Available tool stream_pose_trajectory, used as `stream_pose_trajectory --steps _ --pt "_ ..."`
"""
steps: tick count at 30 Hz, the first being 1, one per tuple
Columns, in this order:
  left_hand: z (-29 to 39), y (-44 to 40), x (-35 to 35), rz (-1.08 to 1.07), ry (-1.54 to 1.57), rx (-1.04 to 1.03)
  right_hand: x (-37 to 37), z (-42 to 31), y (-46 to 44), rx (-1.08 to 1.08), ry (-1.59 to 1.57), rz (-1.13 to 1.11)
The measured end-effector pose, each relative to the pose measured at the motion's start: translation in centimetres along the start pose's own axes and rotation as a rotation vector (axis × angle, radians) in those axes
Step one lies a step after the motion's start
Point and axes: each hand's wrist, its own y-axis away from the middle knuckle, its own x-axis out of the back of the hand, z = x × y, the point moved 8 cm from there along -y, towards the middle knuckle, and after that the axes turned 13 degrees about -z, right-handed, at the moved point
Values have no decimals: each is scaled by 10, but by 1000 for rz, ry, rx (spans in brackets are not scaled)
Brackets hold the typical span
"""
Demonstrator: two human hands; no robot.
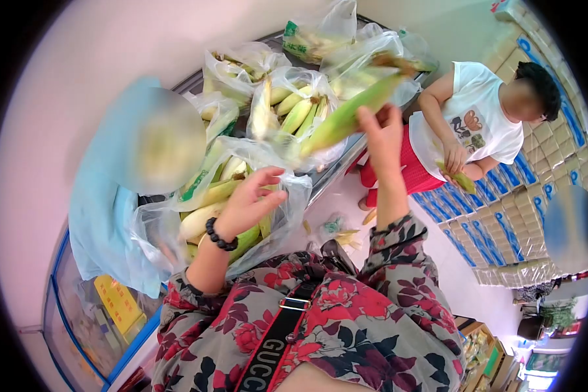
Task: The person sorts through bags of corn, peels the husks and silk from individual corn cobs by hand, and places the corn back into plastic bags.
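My right hand [384,140] is raised with its fingers closed around an ear of corn [353,116]. The ear has a green husk and brown silk at its upper end, a little blurred by motion. My left hand [249,199], with a dark beaded bracelet at the wrist, hovers over a clear plastic bag [294,201]. Its fingers are spread and grip nothing. Several husked ears of corn [202,221] lie in that bag, partly hidden by my left forearm. Just beyond is another open bag with more corn [297,114].
More corn bags [317,42] stand along the back of the dark counter. A light blue cloth [104,189] hangs at the left. On the right a person in a white shirt [480,117] holds an ear of corn. Husks [348,238] litter the floor, near stacked packages [503,228].
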Motion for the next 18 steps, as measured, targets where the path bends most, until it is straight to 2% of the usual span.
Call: stream_pose_trajectory --steps 1,2,4,6,7,8,10,11,12,15,16,17,18 --pt "-2 8 8 28 9 0 19 -1 -10 68 114 94" --pt "-1 14 15 59 19 4 33 1 -20 167 14 167" --pt "4 24 23 106 23 50 48 11 -41 184 50 238" --pt "2 29 32 141 -18 61 54 47 -68 93 216 218" --pt "0 31 37 165 -26 74 54 76 -83 -34 373 190" --pt "-2 31 39 180 -47 85 47 108 -96 -105 459 116" --pt "8 27 46 215 -97 112 14 158 -97 -376 479 -116" --pt "12 25 50 245 -128 135 3 193 -94 -377 463 -165" --pt "15 19 54 243 -159 160 -25 204 -87 -461 334 -460" --pt "29 -1 64 276 -244 206 -56 236 -48 -785 338 -672" --pt "31 -9 67 248 -312 264 -60 222 -44 -810 321 -765" --pt "33 -16 73 216 -377 319 -58 226 -45 -855 458 -888" --pt "35 -23 78 179 -442 377 -57 216 -59 -758 572 -984"
